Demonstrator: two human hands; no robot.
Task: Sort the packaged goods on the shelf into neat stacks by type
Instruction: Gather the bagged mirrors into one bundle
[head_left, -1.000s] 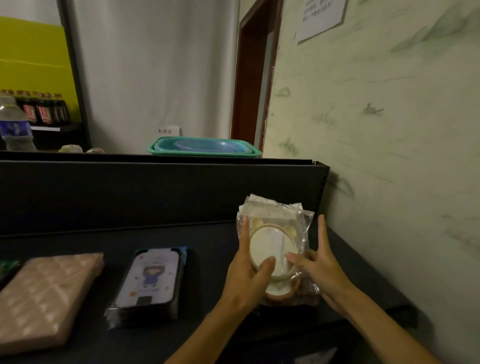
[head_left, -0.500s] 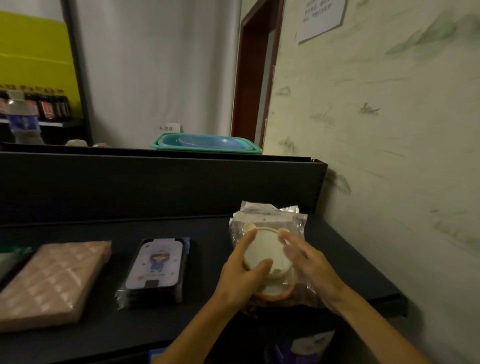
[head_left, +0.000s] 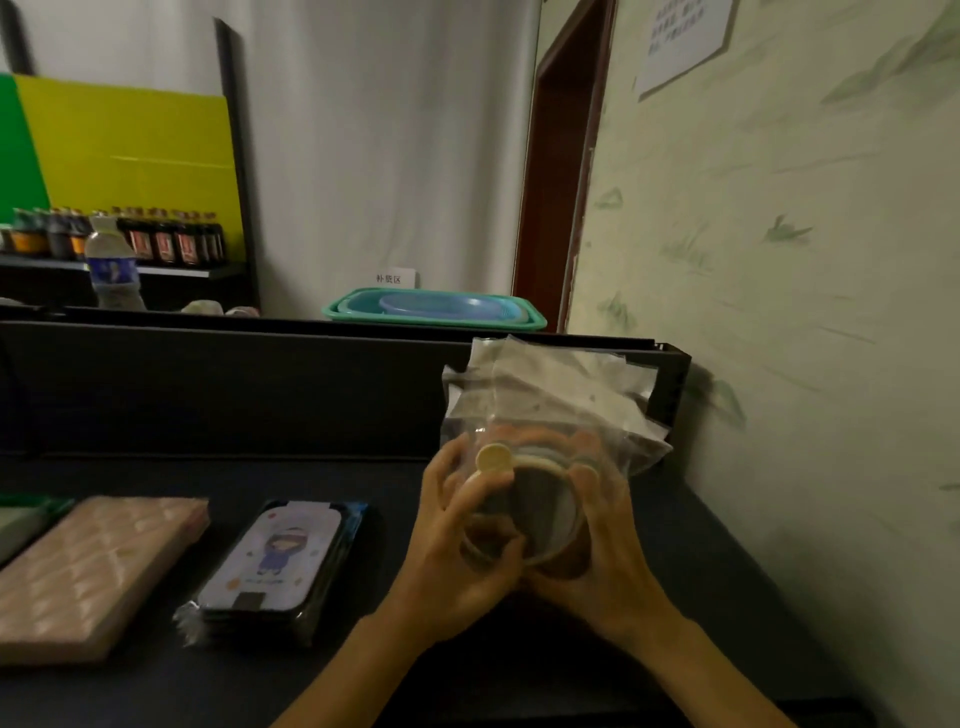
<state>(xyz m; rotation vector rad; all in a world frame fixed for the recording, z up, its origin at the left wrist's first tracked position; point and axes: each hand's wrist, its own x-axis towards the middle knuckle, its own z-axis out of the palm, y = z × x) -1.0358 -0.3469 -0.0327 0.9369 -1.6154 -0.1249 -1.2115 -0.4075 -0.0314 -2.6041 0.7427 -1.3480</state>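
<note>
At the far left of the dark shelf (head_left: 156, 691) a green-edged package (head_left: 21, 517) shows only its corner at the frame edge, and just beside it lies a flat pink quilted-pattern package (head_left: 88, 571). Next along, apart from the pink one, sits a stack of phone cases in clear wrap (head_left: 275, 561), the top one printed with a cartoon figure. Behind, above the shelf's black back panel (head_left: 234, 395), a water bottle (head_left: 111, 270) stands in front of a row of dark sauce bottles (head_left: 156, 239), and a green basin (head_left: 436, 312) with a blue one nested inside rests further right. Near the right end of the shelf, the left hand (head_left: 457, 551) curls its fingers around the left side of a bundle of round bear-eared items in clear plastic bags (head_left: 540, 467), thumb pressed on the front. The right hand (head_left: 602, 561) cups the bundle's right and lower side, fingers closed against the plastic. The bundle is held upright and tilted toward the camera; whether its bottom touches the shelf cannot be told. The loose bag tops stand up against the back panel beside the patterned wall (head_left: 805, 312).
</note>
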